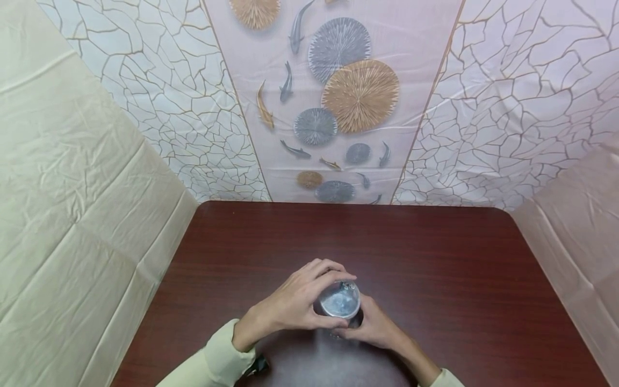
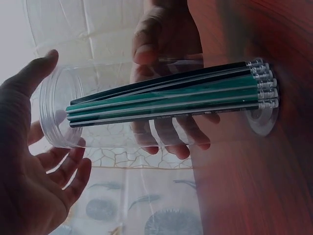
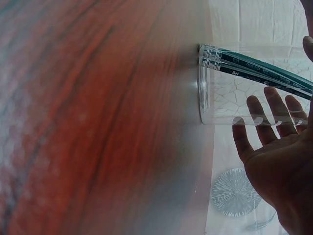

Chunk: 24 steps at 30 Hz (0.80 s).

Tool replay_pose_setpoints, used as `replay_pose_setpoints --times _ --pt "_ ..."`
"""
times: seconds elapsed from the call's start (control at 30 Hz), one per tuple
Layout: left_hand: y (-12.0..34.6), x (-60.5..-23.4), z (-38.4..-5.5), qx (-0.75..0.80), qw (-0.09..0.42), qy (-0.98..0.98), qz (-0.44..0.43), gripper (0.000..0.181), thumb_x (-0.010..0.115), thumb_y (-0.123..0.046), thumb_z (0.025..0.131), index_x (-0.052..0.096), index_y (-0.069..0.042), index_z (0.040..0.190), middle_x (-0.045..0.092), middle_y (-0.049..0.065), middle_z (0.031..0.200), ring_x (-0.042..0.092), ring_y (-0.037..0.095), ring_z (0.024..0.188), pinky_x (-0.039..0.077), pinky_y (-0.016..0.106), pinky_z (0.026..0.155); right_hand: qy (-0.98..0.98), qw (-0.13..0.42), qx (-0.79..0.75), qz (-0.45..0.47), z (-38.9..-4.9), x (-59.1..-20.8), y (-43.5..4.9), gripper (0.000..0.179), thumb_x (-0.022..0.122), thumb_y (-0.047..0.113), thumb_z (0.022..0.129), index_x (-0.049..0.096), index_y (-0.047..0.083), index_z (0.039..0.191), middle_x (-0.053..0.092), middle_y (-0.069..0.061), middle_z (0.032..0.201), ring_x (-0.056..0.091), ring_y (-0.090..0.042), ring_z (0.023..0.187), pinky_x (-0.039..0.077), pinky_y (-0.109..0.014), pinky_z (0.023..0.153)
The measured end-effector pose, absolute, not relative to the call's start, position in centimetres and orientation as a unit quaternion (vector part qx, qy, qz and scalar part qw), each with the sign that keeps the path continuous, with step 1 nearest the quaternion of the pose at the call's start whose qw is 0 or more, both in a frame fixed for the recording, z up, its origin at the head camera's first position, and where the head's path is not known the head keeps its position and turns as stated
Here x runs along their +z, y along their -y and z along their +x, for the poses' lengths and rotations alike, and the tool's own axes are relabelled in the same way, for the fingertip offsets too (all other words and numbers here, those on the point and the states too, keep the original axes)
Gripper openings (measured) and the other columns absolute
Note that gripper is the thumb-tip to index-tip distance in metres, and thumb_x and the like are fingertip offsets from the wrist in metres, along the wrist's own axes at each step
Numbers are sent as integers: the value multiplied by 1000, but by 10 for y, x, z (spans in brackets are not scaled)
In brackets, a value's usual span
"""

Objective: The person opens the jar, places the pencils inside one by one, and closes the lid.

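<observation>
A clear plastic jar [image 2: 107, 137] stands upright on the table, with several green and black pencils [image 2: 166, 100] inside it. Their metal ferrules are at the bottom, and they lean within the jar. My left hand [image 1: 302, 295] curls round the jar's top, thumb on the near side and fingers on the far side. What looks like a clear round lid [image 1: 341, 300] shows between them. Lower down, my right hand [image 1: 374, 325] holds the jar's body, its fingers wrapped round the wall in the left wrist view. In the head view the pencils are mostly hidden under the shiny top.
The dark red wooden table [image 1: 435, 258] spreads out round the jar. A patterned cloth [image 1: 338, 161] hangs behind its far edge, and pale cloth walls [image 1: 96, 242] border both sides. A small dark object [image 1: 258, 366] shows beside the left sleeve.
</observation>
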<state>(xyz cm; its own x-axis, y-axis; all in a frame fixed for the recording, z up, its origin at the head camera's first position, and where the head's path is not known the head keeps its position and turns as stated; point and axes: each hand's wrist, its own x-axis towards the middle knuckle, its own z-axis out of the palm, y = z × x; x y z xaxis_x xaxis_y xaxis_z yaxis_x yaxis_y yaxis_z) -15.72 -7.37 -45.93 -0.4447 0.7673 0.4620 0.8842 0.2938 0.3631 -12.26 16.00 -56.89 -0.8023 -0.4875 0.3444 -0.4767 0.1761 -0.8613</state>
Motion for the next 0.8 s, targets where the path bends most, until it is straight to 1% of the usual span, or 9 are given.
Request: replay_pose_setpoints --times 0.13,0.3,0.37,0.47,0.53,0.6,0.7,0.8 --pt "74 -459 -158 -300 85 785 -536 69 83 -45 88 58 -22 147 56 -4 146 52 11 132 43 30 109 -765 11 -563 -315 -122 -569 -160 66 93 21 83 59 14 139 72 2 123 69 -16 110 54 -34 98" --pt "74 -460 -159 -297 79 770 -559 68 81 -37 88 55 -20 148 53 -3 152 49 12 138 40 33 114 -766 14 -560 -315 -122 -569 -160 64 93 20 83 60 12 138 72 1 123 69 -15 111 54 -34 98" --pt "74 -460 -159 -296 76 771 -558 72 82 -39 88 53 -20 151 50 -3 157 48 12 140 40 34 114 -767 13 -560 -314 -122 -568 -160 66 94 18 82 60 11 138 72 0 124 68 -15 112 54 -34 99" --pt "75 -461 -159 -291 82 781 -546 81 84 -49 86 50 -21 154 45 -4 160 46 12 142 41 34 112 -768 7 -560 -311 -122 -568 -160 71 95 16 78 59 9 139 71 -2 124 67 -14 113 53 -33 101" --pt "75 -461 -159 -287 95 788 -537 87 85 -56 84 50 -21 155 47 -2 158 47 13 141 42 34 111 -768 9 -561 -309 -122 -568 -159 73 96 16 78 59 10 140 71 -1 124 67 -14 113 52 -33 102" --pt "76 -461 -160 -283 110 792 -530 89 86 -59 82 51 -20 154 52 -1 153 50 13 137 43 33 109 -769 9 -560 -308 -122 -568 -159 72 96 18 78 59 11 140 72 1 123 68 -15 112 52 -33 101" --pt "76 -462 -161 -282 121 794 -525 87 87 -58 81 54 -20 152 57 -2 145 54 13 131 45 31 107 -770 12 -559 -306 -122 -568 -159 68 95 22 80 60 14 138 72 4 120 69 -15 109 53 -33 99" --pt "76 -461 -161 -285 117 794 -524 83 87 -57 82 56 -22 150 58 -5 143 55 12 128 45 30 105 -771 6 -557 -308 -122 -567 -159 70 96 21 79 59 13 138 73 2 120 69 -14 109 53 -32 98"
